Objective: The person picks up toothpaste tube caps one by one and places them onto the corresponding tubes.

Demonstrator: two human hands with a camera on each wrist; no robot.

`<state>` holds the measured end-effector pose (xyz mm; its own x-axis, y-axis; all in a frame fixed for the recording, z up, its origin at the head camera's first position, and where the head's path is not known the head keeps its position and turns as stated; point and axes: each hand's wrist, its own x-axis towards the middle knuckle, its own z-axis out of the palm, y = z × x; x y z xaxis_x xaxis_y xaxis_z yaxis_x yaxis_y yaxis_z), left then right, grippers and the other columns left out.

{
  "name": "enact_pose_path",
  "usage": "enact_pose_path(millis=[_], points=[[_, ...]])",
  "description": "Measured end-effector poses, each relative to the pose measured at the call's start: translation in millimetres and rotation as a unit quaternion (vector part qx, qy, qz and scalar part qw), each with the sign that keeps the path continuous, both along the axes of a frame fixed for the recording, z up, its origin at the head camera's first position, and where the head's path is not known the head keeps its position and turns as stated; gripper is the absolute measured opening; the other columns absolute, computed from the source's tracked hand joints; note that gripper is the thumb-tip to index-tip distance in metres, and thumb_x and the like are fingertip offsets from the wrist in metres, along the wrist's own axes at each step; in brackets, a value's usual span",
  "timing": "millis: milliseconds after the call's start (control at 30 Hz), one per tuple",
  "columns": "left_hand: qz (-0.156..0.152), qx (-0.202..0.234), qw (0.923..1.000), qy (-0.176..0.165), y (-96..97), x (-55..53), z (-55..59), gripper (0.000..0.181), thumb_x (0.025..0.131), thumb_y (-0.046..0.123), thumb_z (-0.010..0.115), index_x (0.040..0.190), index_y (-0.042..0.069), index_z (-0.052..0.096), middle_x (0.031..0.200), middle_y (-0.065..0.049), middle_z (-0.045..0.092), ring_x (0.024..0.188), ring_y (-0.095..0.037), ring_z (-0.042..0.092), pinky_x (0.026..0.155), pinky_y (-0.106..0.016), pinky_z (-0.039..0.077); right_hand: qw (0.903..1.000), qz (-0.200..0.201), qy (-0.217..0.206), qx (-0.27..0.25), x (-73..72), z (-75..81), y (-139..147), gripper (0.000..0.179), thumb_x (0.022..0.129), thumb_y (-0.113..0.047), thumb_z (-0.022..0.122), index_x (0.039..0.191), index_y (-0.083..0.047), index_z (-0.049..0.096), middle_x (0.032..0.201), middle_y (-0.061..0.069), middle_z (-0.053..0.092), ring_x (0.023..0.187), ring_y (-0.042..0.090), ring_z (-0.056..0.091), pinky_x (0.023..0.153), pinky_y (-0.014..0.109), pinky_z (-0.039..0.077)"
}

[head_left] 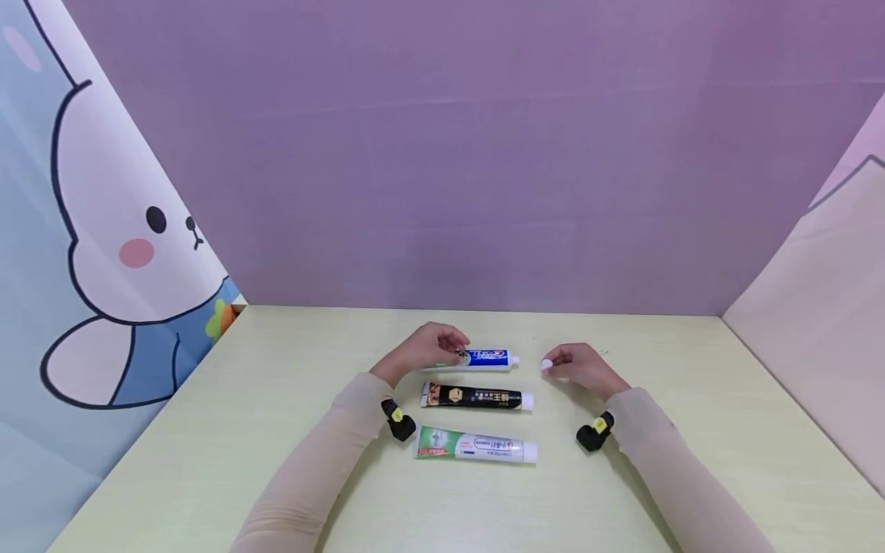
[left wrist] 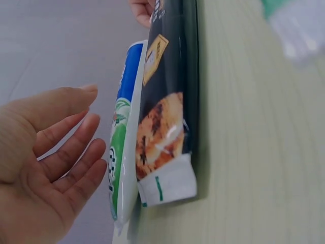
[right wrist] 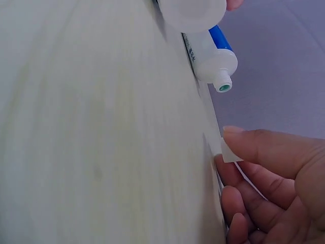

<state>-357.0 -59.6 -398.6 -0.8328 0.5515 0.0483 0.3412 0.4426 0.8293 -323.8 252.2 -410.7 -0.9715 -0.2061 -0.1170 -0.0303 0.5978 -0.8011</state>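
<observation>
A blue, green and white toothpaste tube (head_left: 489, 359) lies at the back of three tubes, its bare nozzle (right wrist: 223, 87) showing uncapped in the right wrist view. Beside its tail end is my left hand (head_left: 423, 347), fingers loosely bent; the left wrist view shows a gap between that hand (left wrist: 56, 152) and the tube (left wrist: 127, 86). To the right of the nozzle, my right hand (head_left: 581, 367) pinches a small white cap (right wrist: 230, 152) between thumb and finger, apart from the tube.
A black toothpaste tube (head_left: 477, 396) with a white cap lies in the middle of the row. Nearest the front is a green and white toothpaste tube (head_left: 477, 445), also capped. A purple backdrop (head_left: 484, 169) stands behind the pale table (head_left: 691, 430).
</observation>
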Motion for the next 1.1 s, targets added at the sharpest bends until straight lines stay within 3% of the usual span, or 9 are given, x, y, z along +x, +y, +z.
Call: enact_pose_path(millis=[667,1100], points=[[0.025,-0.005,0.9991,-0.034,-0.4,-9.4,-8.4,0.035,0.079,0.003,0.073,0.113,0.000,0.065,0.111,-0.009,0.065,0.106,-0.022,0.058,0.095,-0.035,0.044,0.9967,0.029,-0.014,-0.074,6.9,3.8,13.8,0.031,0.084,-0.016,0.071,0.107,0.003,0.061,0.094,0.006,0.064,0.084,0.015,0.054,0.074,0.027,0.042],[0.024,-0.047,0.9977,-0.042,2.3,-11.2,-10.5,0.039,0.077,0.000,0.074,0.114,0.005,0.064,0.116,-0.006,0.063,0.113,-0.023,0.054,0.100,-0.038,0.040,0.9968,0.026,-0.020,-0.073,3.8,1.2,15.7,0.027,0.083,-0.016,0.072,0.103,0.001,0.064,0.091,0.003,0.066,0.084,0.015,0.056,0.077,0.027,0.043]])
